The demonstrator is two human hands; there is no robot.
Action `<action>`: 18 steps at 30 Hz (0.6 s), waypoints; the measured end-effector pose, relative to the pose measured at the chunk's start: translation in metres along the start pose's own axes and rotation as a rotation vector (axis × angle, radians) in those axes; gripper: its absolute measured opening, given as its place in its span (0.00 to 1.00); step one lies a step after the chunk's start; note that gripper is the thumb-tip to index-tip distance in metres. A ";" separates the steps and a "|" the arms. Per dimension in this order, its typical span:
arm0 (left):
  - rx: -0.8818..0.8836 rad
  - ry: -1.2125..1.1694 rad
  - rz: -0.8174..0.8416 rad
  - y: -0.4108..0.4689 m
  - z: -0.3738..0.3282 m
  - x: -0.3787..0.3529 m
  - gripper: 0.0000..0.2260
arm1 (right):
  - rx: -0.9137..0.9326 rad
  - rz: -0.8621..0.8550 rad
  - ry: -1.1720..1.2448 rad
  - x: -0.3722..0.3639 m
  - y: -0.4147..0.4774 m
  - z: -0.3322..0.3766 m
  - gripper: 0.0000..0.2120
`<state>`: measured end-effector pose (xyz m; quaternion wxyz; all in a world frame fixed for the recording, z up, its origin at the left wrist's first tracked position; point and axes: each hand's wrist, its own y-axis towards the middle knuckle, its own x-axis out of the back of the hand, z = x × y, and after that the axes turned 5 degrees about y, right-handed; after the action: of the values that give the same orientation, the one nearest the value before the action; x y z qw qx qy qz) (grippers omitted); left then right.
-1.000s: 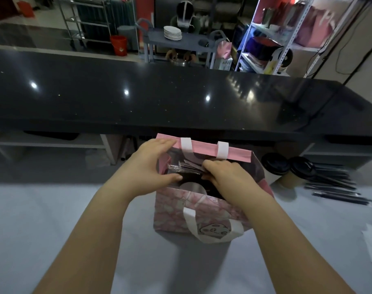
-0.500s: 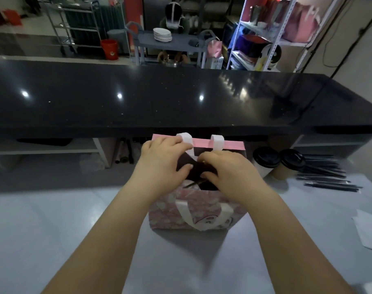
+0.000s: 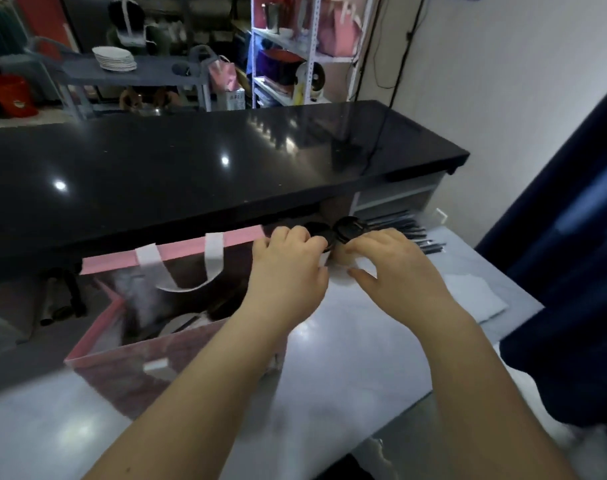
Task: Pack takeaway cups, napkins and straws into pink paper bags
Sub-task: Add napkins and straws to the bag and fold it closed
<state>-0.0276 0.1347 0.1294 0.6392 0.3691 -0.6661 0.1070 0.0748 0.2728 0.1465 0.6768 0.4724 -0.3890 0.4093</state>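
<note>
Two takeaway cups with black lids stand side by side under the counter's overhang: the left cup (image 3: pixel 316 231) and the right cup (image 3: pixel 350 227). My left hand (image 3: pixel 288 271) curls its fingers against the left cup. My right hand (image 3: pixel 394 271) has fingers and thumb curved round the pale body of the right cup. The pink paper bag (image 3: pixel 98 341) with white handles stands open to the left of my hands, with dark items inside. Dark straws (image 3: pixel 407 227) lie behind the cups. White napkins (image 3: pixel 475 299) lie to the right.
A glossy black counter (image 3: pixel 191 174) overhangs the far edge of the grey work table (image 3: pixel 347 358). A dark blue curtain (image 3: pixel 572 271) hangs at the table's right edge. Shelves and a cart with plates stand beyond the counter.
Both hands left the top of the pink bag and moved right to the two cups. The view swung right, so the bag now sits at the left with its mouth open.
</note>
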 end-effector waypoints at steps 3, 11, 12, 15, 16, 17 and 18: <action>-0.007 0.008 0.050 0.013 -0.038 -0.020 0.15 | -0.117 -0.005 0.006 0.006 -0.027 -0.039 0.12; -0.045 -0.017 0.304 0.040 -0.132 -0.109 0.16 | -0.340 0.226 0.091 -0.023 -0.088 -0.152 0.14; -0.032 -0.029 0.343 0.042 -0.141 -0.121 0.16 | -0.363 0.262 0.101 -0.027 -0.093 -0.166 0.14; -0.006 -0.062 0.445 0.049 -0.168 -0.157 0.17 | -0.419 0.315 0.150 -0.035 -0.106 -0.210 0.14; -0.001 -0.065 0.472 0.051 -0.177 -0.169 0.17 | -0.428 0.325 0.165 -0.037 -0.109 -0.224 0.14; 0.006 -0.068 0.499 0.053 -0.185 -0.180 0.17 | -0.432 0.341 0.176 -0.040 -0.112 -0.238 0.14; 0.016 -0.073 0.521 0.055 -0.193 -0.192 0.17 | -0.433 0.359 0.184 -0.044 -0.114 -0.252 0.14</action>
<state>0.0698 0.3603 -0.0001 0.5628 0.1939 -0.7603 0.2600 0.1988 0.4810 0.0066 0.7110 0.2017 -0.4815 0.4711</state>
